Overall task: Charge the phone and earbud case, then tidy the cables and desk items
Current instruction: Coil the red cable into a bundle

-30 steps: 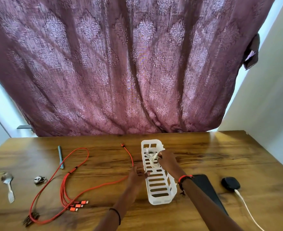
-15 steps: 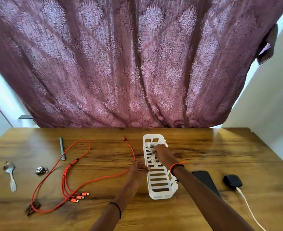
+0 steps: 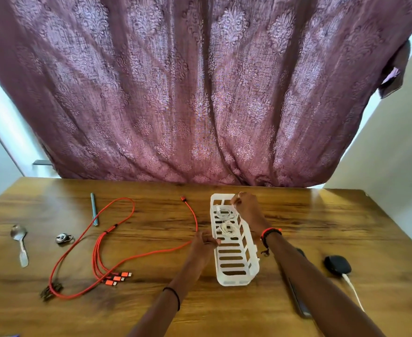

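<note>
Grip: left hand (image 3: 203, 242) holds basket (image 3: 234, 280) rim; right hand (image 3: 246, 210) pinches white cable (image 3: 225, 212); two coils (image 3: 228, 228) inside.

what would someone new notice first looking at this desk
The big maroon patterned curtain fills the upper half behind the wooden table. On the table's left sprawls a bright red multi-head cable; at centre sits a white slotted basket, where the right hand pinches a coiled white cable and the left hand grips its left rim.
</note>
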